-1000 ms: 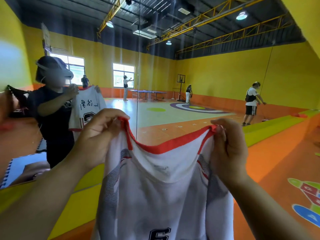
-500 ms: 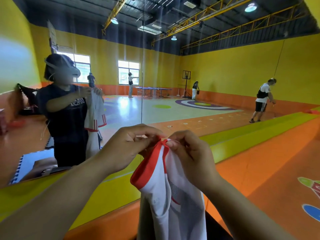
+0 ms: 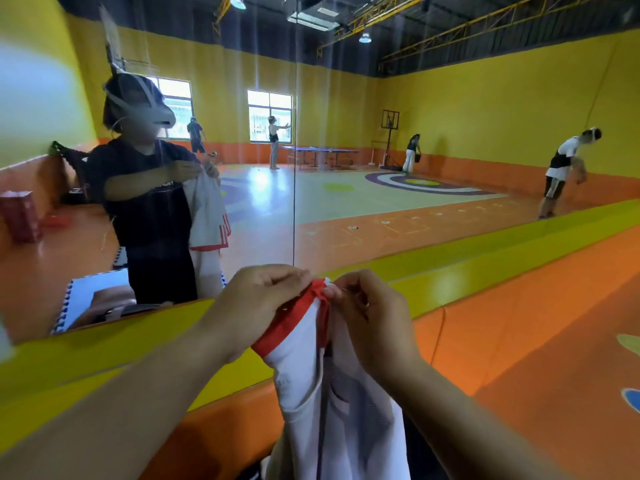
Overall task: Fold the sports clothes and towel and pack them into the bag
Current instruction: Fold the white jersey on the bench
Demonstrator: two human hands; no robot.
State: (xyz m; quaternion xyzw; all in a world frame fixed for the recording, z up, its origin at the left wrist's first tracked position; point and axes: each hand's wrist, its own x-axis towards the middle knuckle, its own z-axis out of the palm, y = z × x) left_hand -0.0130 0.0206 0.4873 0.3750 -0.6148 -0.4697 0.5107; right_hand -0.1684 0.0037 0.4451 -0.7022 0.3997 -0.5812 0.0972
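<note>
Head view, one moment. Left hand (image 3: 263,306) and right hand (image 3: 370,327) are raised together in front of the body, almost touching. Both sets of fingers (image 3: 294,276) are curled and pinch the top edge of a white jersey (image 3: 346,420) at its red trim (image 3: 287,320); neither hand is released. The right hand wears a ring (image 3: 367,304). The jersey is doubled lengthwise, its two shoulder parts brought together between the hands, and it hangs straight down in the air, clear of any surface, running out of view at the lower edge. Thin dark stripes show on the fabric below the right hand. A dark shape sits under the jersey at the bottom edge; cannot tell what it is. Straight ahead stands a mirror wall (image 3: 346,209) with a vertical seam, bordered below by a yellow padded ledge (image 3: 485,261); orange floor (image 3: 536,341) lies to the right. In the mirror a figure in a dark top (image 3: 149,209) holds a white garment (image 3: 207,216) at chest height. Farther back in the reflection: a table tennis table (image 3: 320,152), a basketball stand (image 3: 390,133), two windows, and several other people standing well apart on the court, one in a white and black top (image 3: 561,168) bending forward at right.
</note>
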